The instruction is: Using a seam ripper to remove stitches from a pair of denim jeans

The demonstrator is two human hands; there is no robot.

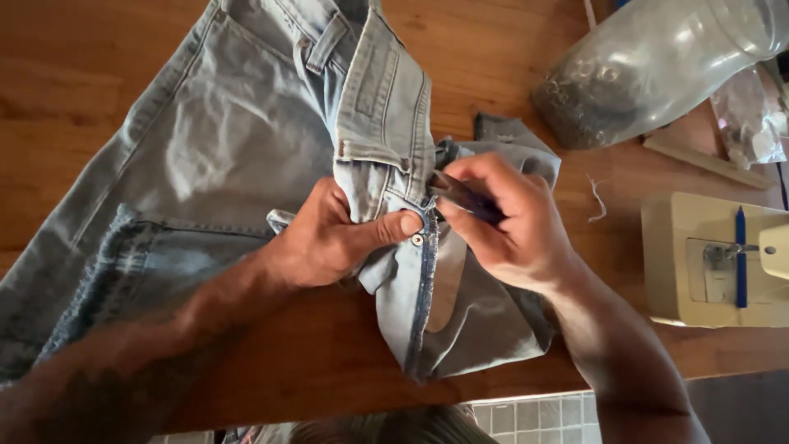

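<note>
Home sewing table (509, 57); sewing machine (715, 263)

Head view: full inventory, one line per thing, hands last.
jeans: one pair, light blue denim, spread over the table from upper middle to lower left, waistband folded up at centre
metal rivet: one, silver, on the denim fold by the left thumb
wooden table: one, brown, under everything
plastic jar: one, clear, lying on its side top right, dark small pieces inside
plastic bag: one, clear, far right edge
sewing machine: one, cream, right edge
thread scrap: one, white, right of the jeans
small tool: one, dark, pinched in the right fingers
left hand: grips the denim fold
right hand: holds the tool at the seam
</note>
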